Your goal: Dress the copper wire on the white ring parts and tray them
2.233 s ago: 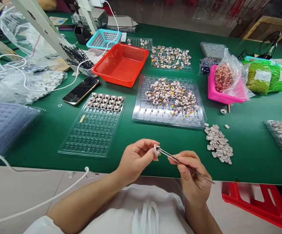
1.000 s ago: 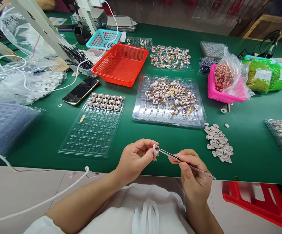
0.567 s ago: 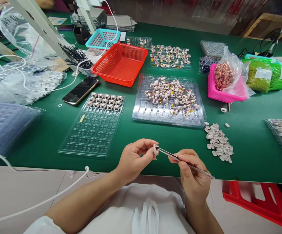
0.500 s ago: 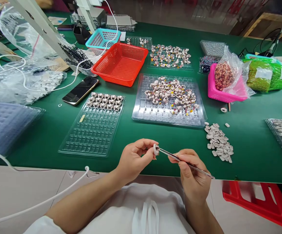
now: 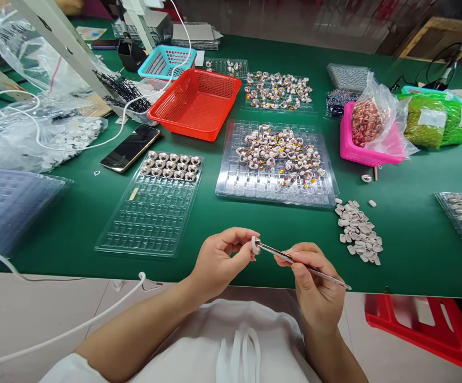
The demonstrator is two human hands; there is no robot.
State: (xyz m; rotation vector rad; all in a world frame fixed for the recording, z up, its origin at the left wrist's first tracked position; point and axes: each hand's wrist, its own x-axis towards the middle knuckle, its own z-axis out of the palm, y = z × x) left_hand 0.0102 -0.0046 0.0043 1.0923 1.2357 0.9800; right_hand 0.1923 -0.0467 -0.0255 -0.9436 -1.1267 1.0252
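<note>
My left hand pinches a small white ring-shaped part between thumb and fingers, above the near edge of the green table. My right hand grips metal tweezers, whose tips touch the white part. Ahead to the left lies a clear compartment tray with two rows of finished parts at its far end. A second clear tray holds a loose heap of wound coils. A pile of white caps lies to the right of my hands.
A red basket, a teal basket, a phone, a pink bin with bagged copper coils, green bags, plastic bags and a white cable at left, stacked trays, a red stool below right.
Both hands hold nearly the same pose; the tweezers and right hand have shifted only slightly. The view has tilted a little.
</note>
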